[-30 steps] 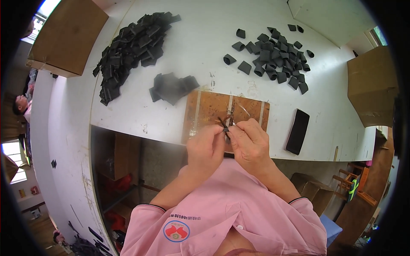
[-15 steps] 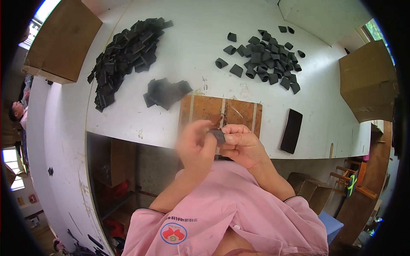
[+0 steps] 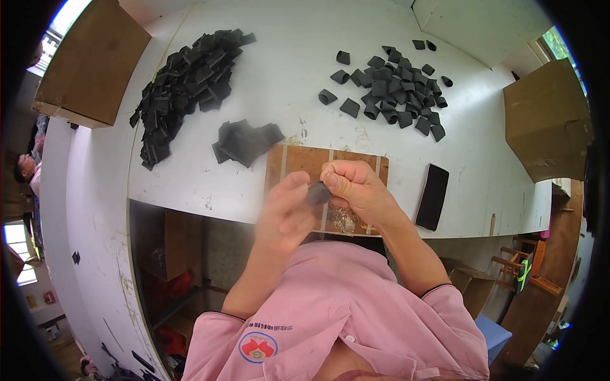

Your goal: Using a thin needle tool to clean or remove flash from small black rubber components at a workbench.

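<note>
Right hand (image 3: 356, 187) pinches the small black piece (image 3: 317, 194), left hand (image 3: 284, 213) blurred alongside, its grip unreadable; a loose pinch could drop it onto the brown board (image 3: 305, 156)!

- The white surface (image 3: 286, 76), scuffed and stained in places, fills the middle and top of the frame.
- A cardboard box (image 3: 95, 57) sits at upper left, and a second box (image 3: 546, 120) toward the right edge.
- A pale panel (image 3: 483, 28) shows at upper right.
- One bright window (image 3: 68, 13) is at upper left, another window (image 3: 14, 235) at lower left; a third window (image 3: 557, 47), upper right, shows green outside.
- Under the surface, left of centre, a brown box (image 3: 184, 244) sits in shadow.
- Wooden furniture (image 3: 539, 252), its kind unclear, stands at lower right.
</note>
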Demonstrator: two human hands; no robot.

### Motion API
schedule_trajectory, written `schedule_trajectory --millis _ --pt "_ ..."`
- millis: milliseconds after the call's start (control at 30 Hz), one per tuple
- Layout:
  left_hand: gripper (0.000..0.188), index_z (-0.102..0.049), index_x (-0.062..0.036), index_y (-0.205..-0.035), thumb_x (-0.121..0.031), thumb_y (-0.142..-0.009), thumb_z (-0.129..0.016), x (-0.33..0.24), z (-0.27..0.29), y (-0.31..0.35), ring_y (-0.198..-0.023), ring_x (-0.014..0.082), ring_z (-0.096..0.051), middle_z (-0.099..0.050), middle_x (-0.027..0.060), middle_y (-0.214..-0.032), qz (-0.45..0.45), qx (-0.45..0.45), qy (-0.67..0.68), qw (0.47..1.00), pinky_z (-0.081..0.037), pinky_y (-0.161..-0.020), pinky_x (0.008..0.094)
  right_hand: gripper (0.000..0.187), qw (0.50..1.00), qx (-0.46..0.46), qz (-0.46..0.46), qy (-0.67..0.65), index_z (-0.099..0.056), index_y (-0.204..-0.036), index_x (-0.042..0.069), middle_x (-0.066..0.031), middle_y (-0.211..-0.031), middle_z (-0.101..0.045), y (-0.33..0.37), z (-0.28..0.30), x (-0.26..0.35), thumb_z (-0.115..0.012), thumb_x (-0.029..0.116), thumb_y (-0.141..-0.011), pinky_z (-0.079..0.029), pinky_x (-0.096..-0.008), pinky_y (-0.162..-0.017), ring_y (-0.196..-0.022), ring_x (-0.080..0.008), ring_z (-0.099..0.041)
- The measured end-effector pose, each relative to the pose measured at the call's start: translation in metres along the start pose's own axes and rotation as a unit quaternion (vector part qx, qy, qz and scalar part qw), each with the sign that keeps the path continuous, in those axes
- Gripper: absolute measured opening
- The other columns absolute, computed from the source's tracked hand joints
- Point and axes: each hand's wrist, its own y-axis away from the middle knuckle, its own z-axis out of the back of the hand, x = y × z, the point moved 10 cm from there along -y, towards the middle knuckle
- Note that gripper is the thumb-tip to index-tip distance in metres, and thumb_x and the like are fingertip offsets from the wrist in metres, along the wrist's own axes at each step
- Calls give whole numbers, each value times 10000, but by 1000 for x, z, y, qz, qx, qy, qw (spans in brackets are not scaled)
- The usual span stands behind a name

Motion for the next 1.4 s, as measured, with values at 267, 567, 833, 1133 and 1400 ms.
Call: schedule_trajectory --millis 267,567,833,1133,1400 --pt "393 -493 22 -1087 33 -704 -583 -53 -83 18 -822 172 -559 -595 84 -868 -394 -25 -641 659 -459 -728 296 226 816 -199 295 455 -542 -844 5 -55 -745 -509 39 -3 74 -593 221 -803 -417 -243 -513 -602 -158 -492" --pt "41 -547 -6 -839 -10 -807 -521 -48 -68 20 -841 182 -513 -553 82 -873 -358 31 -417 835 -422 -762 293 303 820 -178 314 445 -559 -879 20 -81 -777 -522 46 -33 80 -721 116 -642 -445 -277 -496 -610 -188 -540" --pt "120 -542 -4 -912 -102 -843 -533 -48 -48 19 -891 207 -490 -543 97 -896 -316 33 -395 862 -384 -844 321 172 808 -171 321 464 -579 -801 13 -77 -734 -512 44 -29 76 -652 -14 -648 -424 -269 -484 -580 -191 -518" --pt "149 -596 -3 -821 86 -709 -555 -56 -72 24 -736 124 -536 -578 62 -818 -339 -48 -658 671 -438 -671 236 222 903 -152 229 332 -585 -868 12 -72 -730 -501 42 -13 65 -662 25 -661 -428 -266 -508 -587 -202 -506" --pt "96 -589 30 -830 -26 -760 -622 -59 -43 14 -764 144 -510 -567 88 -793 -310 -7 -509 803 -409 -694 244 188 702 -155 402 567 -573 -825 10 -79 -686 -520 48 -50 92 -651 29 -655 -419 -289 -507 -595 -213 -516"
